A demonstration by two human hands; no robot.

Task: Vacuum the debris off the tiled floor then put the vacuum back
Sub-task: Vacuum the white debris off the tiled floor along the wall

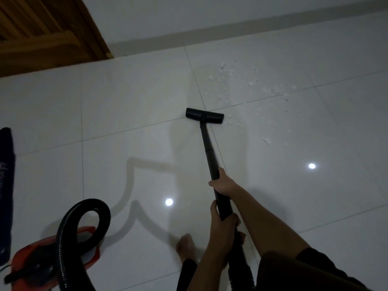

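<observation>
Both hands hold black wand (206, 143). Right hand (222, 182) forward, fingers curled round tube, likely for steering. Left hand (223, 224) behind it, gripping lower end, likely for push. Floor head (204, 115) flat on tiled floor (126, 101), flecks of white debris (247, 85) just beside its right end. Most debris beyond head, well apart from hands. Red vacuum body (33, 255) with looped hose (84, 217) near left.

Wood door (42, 32) top L; dark cloth (6, 185) at L edge; white wall (210, 13) at back.
</observation>
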